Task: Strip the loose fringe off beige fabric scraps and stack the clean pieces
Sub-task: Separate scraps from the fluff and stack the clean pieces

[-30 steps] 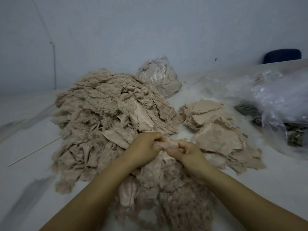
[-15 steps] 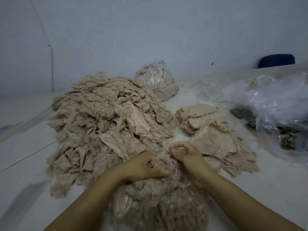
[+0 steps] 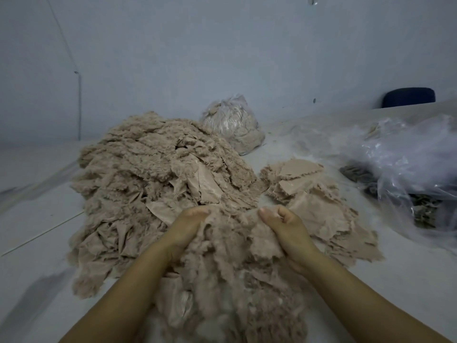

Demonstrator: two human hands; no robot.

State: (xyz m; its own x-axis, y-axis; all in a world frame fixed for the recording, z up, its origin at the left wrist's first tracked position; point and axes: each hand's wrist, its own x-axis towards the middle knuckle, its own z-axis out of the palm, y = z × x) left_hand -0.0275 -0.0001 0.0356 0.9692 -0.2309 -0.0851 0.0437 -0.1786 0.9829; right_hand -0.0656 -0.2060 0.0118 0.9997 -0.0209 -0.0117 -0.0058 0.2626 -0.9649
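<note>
A fluffy beige scrap [image 3: 232, 233] with fringed edges hangs between my two hands in front of me. My left hand [image 3: 185, 229] grips its left top edge with curled fingers. My right hand [image 3: 284, 226] pinches the right top edge between thumb and fingers. A big heap of fringed beige scraps [image 3: 148, 174] rises to the left and behind. A flatter stack of clean beige pieces [image 3: 319, 204] lies to the right. Loose fringe fluff [image 3: 237, 305] is piled low between my forearms.
A clear plastic bag stuffed with beige fluff [image 3: 232, 125] stands at the back. A large crumpled plastic bag [image 3: 408, 164] with dark scraps [image 3: 425, 209] lies on the right. A thin stick [image 3: 42, 233] lies on the white table at left. A dark chair back [image 3: 408, 97] shows far right.
My hands have moved apart, spreading the scrap wide between them; a second ago they were close together, working at one spot on it.
</note>
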